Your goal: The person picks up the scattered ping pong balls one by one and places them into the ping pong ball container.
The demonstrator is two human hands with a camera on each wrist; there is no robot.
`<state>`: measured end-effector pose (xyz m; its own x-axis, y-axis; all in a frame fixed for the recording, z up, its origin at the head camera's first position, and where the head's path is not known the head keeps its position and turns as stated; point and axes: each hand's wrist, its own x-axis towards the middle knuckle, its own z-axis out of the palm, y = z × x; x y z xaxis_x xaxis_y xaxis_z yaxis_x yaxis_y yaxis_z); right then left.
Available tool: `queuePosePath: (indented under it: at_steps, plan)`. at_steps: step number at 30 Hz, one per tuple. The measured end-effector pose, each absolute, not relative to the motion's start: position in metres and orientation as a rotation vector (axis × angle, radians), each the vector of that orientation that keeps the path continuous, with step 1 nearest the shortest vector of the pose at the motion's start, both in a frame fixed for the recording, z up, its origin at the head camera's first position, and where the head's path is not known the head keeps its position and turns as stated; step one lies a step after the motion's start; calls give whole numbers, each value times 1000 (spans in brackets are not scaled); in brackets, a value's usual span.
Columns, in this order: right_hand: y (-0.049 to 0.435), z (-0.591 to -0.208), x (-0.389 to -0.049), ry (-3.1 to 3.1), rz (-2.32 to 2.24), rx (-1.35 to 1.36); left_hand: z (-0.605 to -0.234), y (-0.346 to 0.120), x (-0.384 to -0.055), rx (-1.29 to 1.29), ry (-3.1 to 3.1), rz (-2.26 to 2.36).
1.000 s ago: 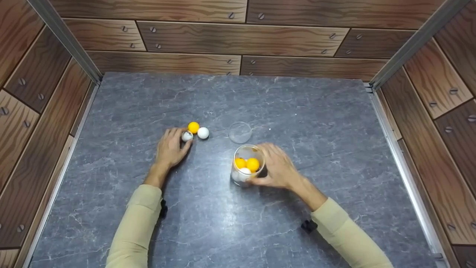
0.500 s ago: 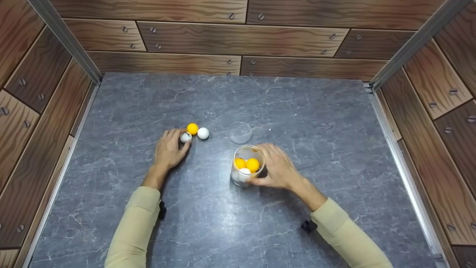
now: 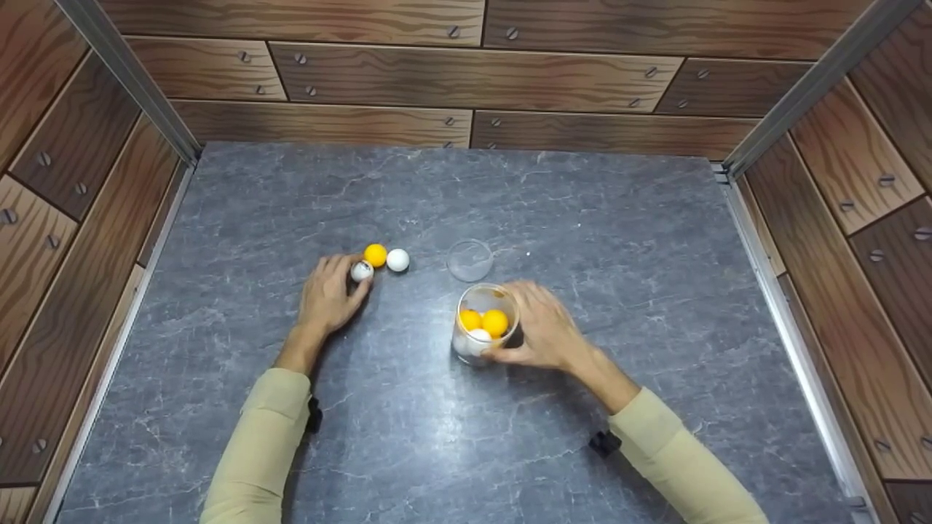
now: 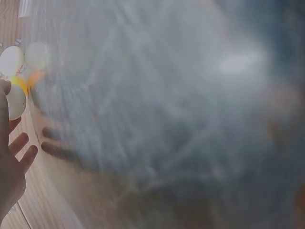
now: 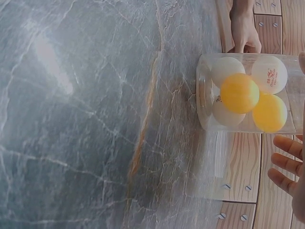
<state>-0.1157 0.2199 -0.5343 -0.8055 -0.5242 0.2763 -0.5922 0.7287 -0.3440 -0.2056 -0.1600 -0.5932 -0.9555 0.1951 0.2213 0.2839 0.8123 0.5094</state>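
In the head view, my left hand [image 3: 328, 295] pinches a white table tennis ball [image 3: 362, 271] with dark print between thumb and fingers, low over the table. An orange ball [image 3: 375, 255] lies right beside it, and another white ball [image 3: 397, 260] sits just to the right. My right hand [image 3: 542, 327] grips a clear cylindrical jar [image 3: 466, 349] that stands upright with its mouth uncovered. Inside the jar, the right wrist view shows orange balls [image 5: 239, 93] and white balls [image 5: 270, 75], one with red print. The left wrist view shows the left fingers [image 4: 19, 143] near the balls.
A clear round lid [image 3: 470, 260] lies flat on the grey marbled table [image 3: 619, 218], behind the jar. Wood-patterned walls [image 3: 473, 73] enclose the table at the back and both sides, with metal rails [image 3: 794, 335] along the side edges.
My left hand has drawn slightly left and towards me with the white ball. The orange ball has shifted a little the same way. The right hand and jar have stayed in place.
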Motion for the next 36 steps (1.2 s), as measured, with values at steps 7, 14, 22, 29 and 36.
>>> queuePosePath:
  at_steps: [7,14,22,29,36]
  plan:
    - [220,-535,-116,-2776,633,897,-592,-161,-202,-384,-2821,-832]
    - [220,-533,-115,-2801,646,880,-593,-162,-200,-403,-2783,-824]
    - [221,-533,-115,-2810,636,880,-594,-164,-198,-391,-2810,-838]
    - [220,-533,-115,-2814,636,879,-594,-165,-197,-399,-2801,-846]
    - [220,-533,-115,-2806,623,887,-595,-166,-196,-396,-2798,-838]
